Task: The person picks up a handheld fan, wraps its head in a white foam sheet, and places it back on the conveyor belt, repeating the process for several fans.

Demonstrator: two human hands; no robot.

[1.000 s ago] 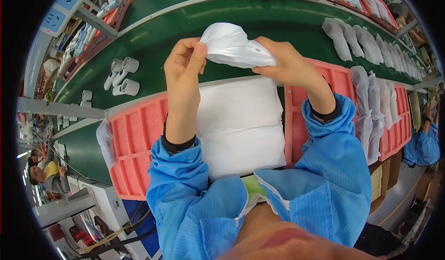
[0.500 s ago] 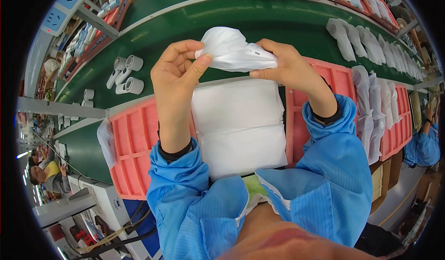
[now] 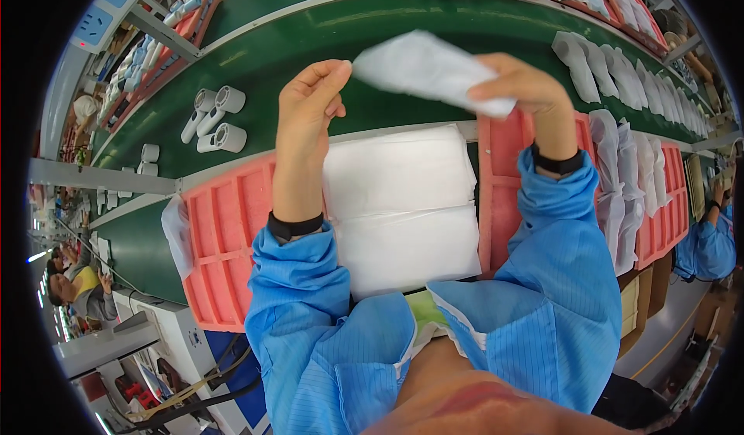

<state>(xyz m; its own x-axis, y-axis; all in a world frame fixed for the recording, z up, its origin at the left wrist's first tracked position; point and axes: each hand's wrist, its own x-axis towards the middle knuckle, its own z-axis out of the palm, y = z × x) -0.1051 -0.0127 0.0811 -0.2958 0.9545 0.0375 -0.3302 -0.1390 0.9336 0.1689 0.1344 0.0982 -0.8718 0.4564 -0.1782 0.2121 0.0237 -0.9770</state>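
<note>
My right hand [image 3: 527,86] grips the wide end of a white soft bag [image 3: 426,67] with a bulky part inside. The bag is blurred by motion and hangs over the green belt. The part is hidden; similar wrapped shapes nearby look like hair dryers. At the bag's left tip is my left hand [image 3: 310,101], its thumb and forefinger pressed together and the other fingers curled. Whether it still pinches the bag's corner I cannot tell. Below my hands lie flat white bags [image 3: 399,210] in two piles, one nearer me and one farther.
Bare white hair-dryer-shaped housings [image 3: 225,109] stand on the green belt [image 3: 310,36] at left. Pink compartment trays [image 3: 221,233] flank the bag piles. Several wrapped pieces [image 3: 620,70] line the right of the belt. A metal post [image 3: 101,179] crosses the left side.
The bagged part has swung right and tilted, with its right end lower. My right hand moved right with it; my left fingers drew together and slid off its side to the tip.
</note>
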